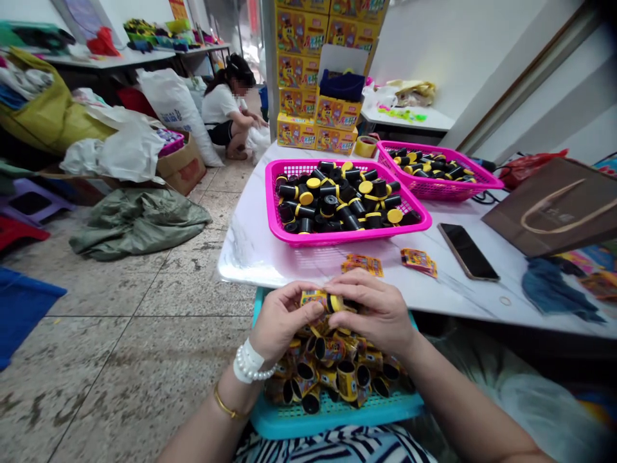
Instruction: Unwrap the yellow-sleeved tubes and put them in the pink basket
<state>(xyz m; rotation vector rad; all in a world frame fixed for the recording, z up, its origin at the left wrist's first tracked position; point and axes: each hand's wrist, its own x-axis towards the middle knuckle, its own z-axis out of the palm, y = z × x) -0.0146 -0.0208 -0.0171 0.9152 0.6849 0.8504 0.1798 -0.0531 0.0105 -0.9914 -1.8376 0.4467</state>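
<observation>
Over a turquoise basket of printed tubes, beside the near edge of the white worktop, the left hand and right hand close their fingers around a small printed cylinder with a yellow end, gripping it between them. On the worktop, a pink basket holds black canisters with yellow caps; two small stacks of printed labels lie near a smartphone.

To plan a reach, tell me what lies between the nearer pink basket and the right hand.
In the head view, small printed orange pieces lie on the table between that basket and the right hand.
</observation>
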